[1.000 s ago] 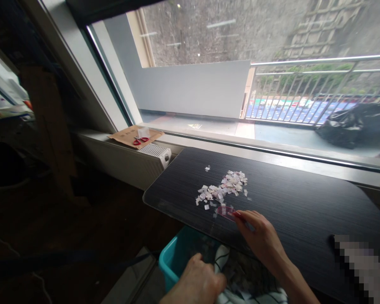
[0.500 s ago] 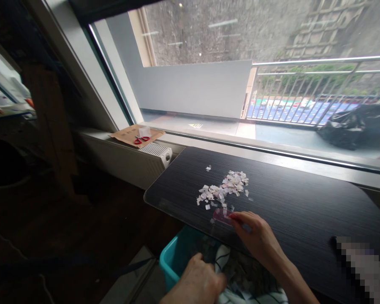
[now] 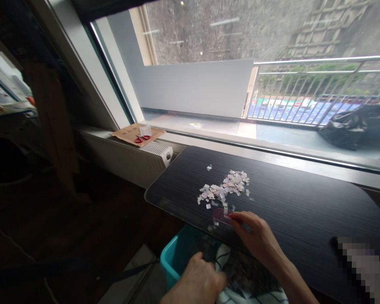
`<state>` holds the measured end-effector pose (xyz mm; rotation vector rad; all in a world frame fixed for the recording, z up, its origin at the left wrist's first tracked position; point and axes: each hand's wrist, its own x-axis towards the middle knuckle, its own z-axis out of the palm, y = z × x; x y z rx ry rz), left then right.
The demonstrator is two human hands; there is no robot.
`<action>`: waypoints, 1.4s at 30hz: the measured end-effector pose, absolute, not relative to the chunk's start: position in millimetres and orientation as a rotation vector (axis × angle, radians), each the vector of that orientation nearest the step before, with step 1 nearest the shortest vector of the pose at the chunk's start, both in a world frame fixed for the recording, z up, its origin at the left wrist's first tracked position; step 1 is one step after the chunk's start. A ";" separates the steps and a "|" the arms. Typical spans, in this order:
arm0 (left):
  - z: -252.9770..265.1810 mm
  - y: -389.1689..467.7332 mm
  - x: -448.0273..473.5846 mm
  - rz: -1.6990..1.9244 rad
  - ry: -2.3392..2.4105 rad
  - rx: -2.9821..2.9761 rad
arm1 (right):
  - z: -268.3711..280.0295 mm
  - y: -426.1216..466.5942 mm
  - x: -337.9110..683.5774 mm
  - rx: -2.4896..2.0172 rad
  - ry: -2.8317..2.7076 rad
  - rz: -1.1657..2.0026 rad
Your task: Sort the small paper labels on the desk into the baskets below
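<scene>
Table [image 3: 304, 190]: black, round-cornered; its surface ran broadly rightward, which gave sideways room. Bin [image 3: 171, 253]: turquoise; it stood by the table's front edge, its far part hidden beneath. Striped cloth [image 3: 223, 254]: lay at the bin's mouth. Left hand [image 3: 199, 276]: over the bin, fingers curled beside the cloth; whether it gripped could not be told. Right hand [image 3: 258, 231]: near the front edge, thumb and fingers pinched on the pink plate [image 3: 219, 216]. Paper heap [image 3: 234, 182]: lay behind the plate. Pink plate: translucent, round-ended, between heap and front edge. Loose scraps [image 3: 215, 223]: lay just beside the plate, toward that edge.
</scene>
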<state>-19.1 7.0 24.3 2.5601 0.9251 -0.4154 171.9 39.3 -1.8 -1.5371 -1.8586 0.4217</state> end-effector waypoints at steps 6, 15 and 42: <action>28.0 9.3 -17.8 -0.449 0.914 2.551 | -0.8 28.2 173.3 -1.558 -1.836 0.432; 33.9 9.2 -14.8 -0.496 0.935 2.509 | -1.7 27.8 168.9 -1.538 -1.741 0.509; 10.7 10.1 -26.7 -0.442 1.002 2.431 | -16.1 32.2 205.6 -1.773 -1.491 0.412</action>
